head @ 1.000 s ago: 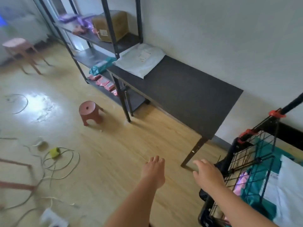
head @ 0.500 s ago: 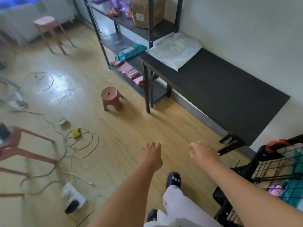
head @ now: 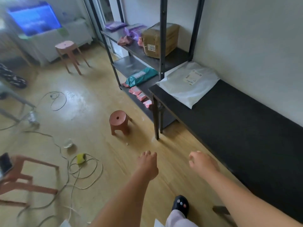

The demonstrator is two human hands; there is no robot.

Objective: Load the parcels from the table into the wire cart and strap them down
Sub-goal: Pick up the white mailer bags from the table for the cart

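Since the earlier frame we have turned from the wire cart, now out of view. Our left hand (head: 147, 164) and right hand (head: 203, 163) hang empty, fingers (head: 147, 153) loosely curled. One white parcel (head: 188, 86) lies at the far end of the surface (head: 237, 128), likely our next pickup.

Parcel storeroom: shelving (head: 129, 66) stacked with parcels (head: 159, 40).

Both forearms run bare to the left hand (head: 147, 163) and right hand (head: 202, 162), lower middle of the frame. At the bottom edge, a pale lilac trouser leg (head: 177, 220) meets a black clog (head: 180, 204) dotted with small pale and pink charms.
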